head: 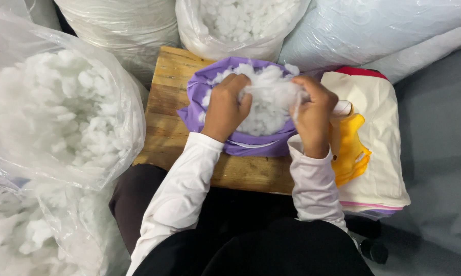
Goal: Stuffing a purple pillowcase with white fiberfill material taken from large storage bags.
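White stuffing (263, 110) heaped in a purple cloth cover (240, 143) on the wooden worktop (164, 128), gripped by both hands. Left hand (226, 110) clenched into the fluff at 9 o'clock; right hand (312, 115) pinching a tuft at 3 o'clock. Cream cloth pile (378, 153) just right; clear bag of stuffing (62, 112) at far left.

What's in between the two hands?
White fluffy stuffing, bunched between the left hand and right hand, over the purple cover; the head view shows it.
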